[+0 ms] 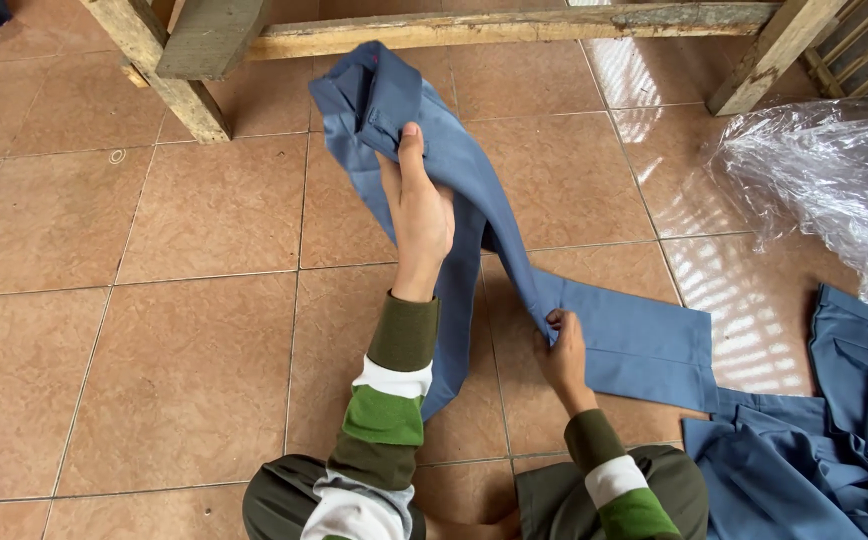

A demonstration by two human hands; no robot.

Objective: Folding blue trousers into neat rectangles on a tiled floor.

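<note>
Over tiled floor, both hands [422, 215] [562, 350] grip blue trousers [514, 250].

Two hands are at work, the left hand [422, 215] and the right hand [564, 352], both on one pair of blue trousers [634, 345]. A heap of blue garments [834, 440] lies at right, perhaps two or three pieces, too bunched to count. One clear plastic bag [834, 180] lies beside two wooden legs [169, 80] [769, 55].

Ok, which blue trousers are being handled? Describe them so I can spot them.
On the tiled floor, below the wooden frame, find the centre trousers. Unlike the flat pile at right, the left hand lifts them and the right hand pinches them.
</note>
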